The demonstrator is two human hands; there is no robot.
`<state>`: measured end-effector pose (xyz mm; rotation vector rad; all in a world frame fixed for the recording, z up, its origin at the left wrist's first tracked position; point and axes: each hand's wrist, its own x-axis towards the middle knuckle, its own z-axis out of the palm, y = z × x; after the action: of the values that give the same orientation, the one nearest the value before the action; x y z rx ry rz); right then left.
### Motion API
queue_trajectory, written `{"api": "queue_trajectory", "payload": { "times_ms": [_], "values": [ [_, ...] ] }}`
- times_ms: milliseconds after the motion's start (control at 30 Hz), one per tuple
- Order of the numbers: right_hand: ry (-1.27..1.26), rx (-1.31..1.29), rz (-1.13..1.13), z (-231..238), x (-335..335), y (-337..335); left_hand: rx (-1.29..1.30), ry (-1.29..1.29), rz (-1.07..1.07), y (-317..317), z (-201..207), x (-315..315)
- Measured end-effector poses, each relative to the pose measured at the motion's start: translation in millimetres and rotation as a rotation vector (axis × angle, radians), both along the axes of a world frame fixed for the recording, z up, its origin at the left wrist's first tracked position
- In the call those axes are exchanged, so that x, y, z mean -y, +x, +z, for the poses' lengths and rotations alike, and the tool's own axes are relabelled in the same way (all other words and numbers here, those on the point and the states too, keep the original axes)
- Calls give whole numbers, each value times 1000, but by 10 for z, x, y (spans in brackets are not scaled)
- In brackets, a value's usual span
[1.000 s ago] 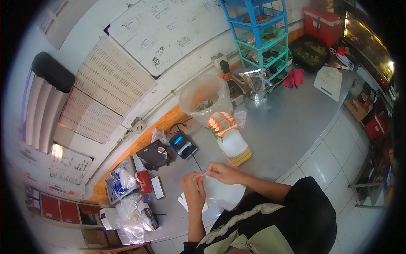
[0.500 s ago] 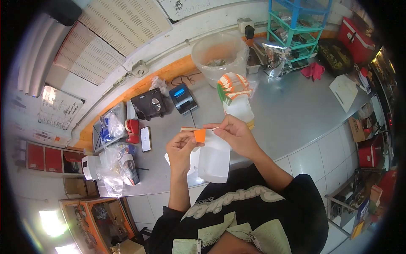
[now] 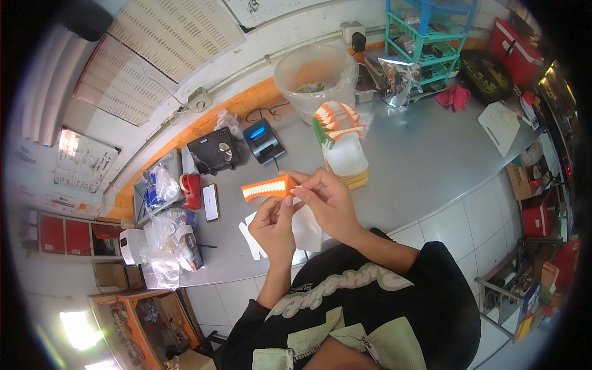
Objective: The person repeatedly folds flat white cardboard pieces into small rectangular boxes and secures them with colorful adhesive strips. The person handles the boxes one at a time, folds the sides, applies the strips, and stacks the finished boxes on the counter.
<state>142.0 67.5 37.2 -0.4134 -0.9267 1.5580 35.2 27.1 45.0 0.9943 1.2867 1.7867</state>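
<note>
1. A grey metal bench [image 3: 431, 154] runs along a white wall with an orange strip at its foot; white tiles face the bench front and cover the floor at right.
2. Against the wall stand a clear plastic bucket [image 3: 316, 77], a teal wire rack [image 3: 431, 43], a black scale [image 3: 214, 151] and a small receipt printer [image 3: 264, 140]. A stack of orange-and-white cartons [image 3: 336, 123] sits on a white container, just before the bucket.
3. The left end is crowded: plastic bags [image 3: 161, 246], a red tape dispenser [image 3: 191, 188] and a phone [image 3: 211, 202] lying flat. The right half of the bench is mostly bare (only a pink cloth [image 3: 453, 97] and a white board [image 3: 501, 123] near its far edge).
4. Both forearms rise from the lower edge, hands meeting above the bench's near edge.
5. The right hand [image 3: 330, 203] pinches one end of a flat orange carton [image 3: 268, 187] between thumb and fingers; the carton is held in the air, tilted slightly.
6. The left hand [image 3: 274, 228] is closed on the carton's underside, fingers curled.
7. White paper sheets [image 3: 305, 231] lie on the bench beneath the hands.
</note>
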Motion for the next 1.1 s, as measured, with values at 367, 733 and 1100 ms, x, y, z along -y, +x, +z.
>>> {"api": "queue_trajectory", "payload": {
  "times_ms": [367,733,1100],
  "values": [
    [416,628,-316,-29,90,-30,-116,-67,127,174,-221,161],
    [-39,364,-321,-645,-346,-25,-423,-228,-359,201,-54,33],
    [-135,245,137,-644,-224,112,-932,34,110,-408,-377,-126]
  ]
}}
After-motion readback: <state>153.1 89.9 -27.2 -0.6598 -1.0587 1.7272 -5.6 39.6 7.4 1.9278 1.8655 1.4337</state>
